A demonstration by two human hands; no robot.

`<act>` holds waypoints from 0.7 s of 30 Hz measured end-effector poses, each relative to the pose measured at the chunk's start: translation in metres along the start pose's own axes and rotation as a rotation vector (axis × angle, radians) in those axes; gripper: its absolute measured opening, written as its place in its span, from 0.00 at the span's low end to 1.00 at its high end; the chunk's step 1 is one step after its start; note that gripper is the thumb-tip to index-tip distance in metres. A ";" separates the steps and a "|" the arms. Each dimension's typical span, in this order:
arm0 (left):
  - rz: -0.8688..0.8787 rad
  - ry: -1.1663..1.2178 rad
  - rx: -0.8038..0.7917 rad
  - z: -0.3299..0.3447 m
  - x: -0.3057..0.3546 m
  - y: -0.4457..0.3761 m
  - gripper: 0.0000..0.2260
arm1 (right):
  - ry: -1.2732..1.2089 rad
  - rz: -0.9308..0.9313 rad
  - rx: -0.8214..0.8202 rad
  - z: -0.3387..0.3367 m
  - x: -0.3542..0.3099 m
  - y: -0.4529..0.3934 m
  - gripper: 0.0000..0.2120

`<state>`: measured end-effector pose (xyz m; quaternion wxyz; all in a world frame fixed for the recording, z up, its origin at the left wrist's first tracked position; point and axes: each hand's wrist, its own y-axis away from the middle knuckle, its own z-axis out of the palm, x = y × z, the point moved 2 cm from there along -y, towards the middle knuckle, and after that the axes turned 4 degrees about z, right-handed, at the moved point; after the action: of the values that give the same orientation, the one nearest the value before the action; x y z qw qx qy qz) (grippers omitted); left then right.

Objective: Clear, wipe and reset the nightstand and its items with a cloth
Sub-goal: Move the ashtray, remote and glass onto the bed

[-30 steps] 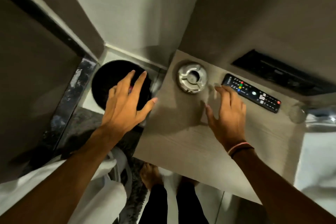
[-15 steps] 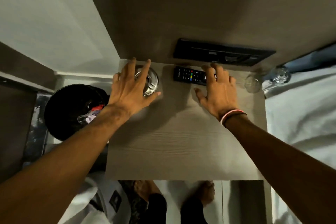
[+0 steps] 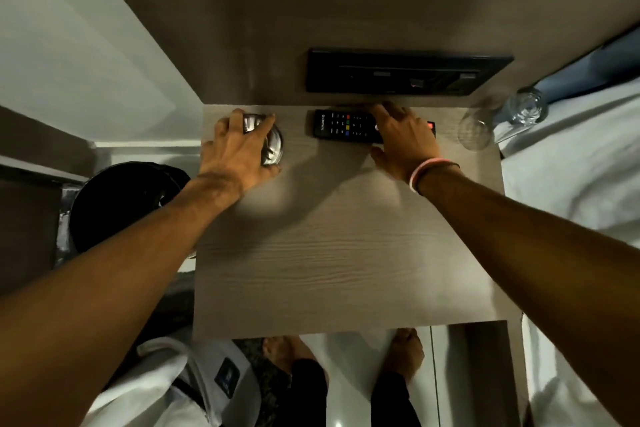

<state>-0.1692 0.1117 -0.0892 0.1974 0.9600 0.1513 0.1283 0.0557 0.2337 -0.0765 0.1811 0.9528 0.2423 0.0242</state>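
Metal ashtray (image 3: pixel 272 146) and black remote (image 3: pixel 346 128), nightstand (image 3: pixel 339 253) rear

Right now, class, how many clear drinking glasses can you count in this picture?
2. One clear drinking glass sits on the wooden nightstand's back right corner; the second clear glass lies just beyond it toward the white bedding. None seem hidden.

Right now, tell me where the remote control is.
In the head view, the remote control lies along the back edge of the nightstand, just below the black wall panel, its right end under the right hand.
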 end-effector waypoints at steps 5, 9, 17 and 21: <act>0.010 0.015 -0.081 -0.002 0.014 0.015 0.41 | 0.054 0.043 -0.045 -0.001 0.007 -0.003 0.28; -0.027 0.010 -0.147 0.000 0.016 0.048 0.44 | 0.101 -0.008 -0.101 0.010 -0.001 0.033 0.24; 0.006 0.039 -0.108 -0.056 0.107 0.083 0.41 | -0.603 0.379 -0.275 0.024 0.040 0.147 0.33; 0.207 0.088 0.015 -0.104 0.240 0.078 0.38 | -0.958 0.606 -0.067 -0.020 0.120 0.214 0.30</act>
<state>0.0386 0.1604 0.0810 0.1692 0.9654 0.0611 0.1889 0.2556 0.1218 0.0140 0.2858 0.8781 -0.1520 -0.3524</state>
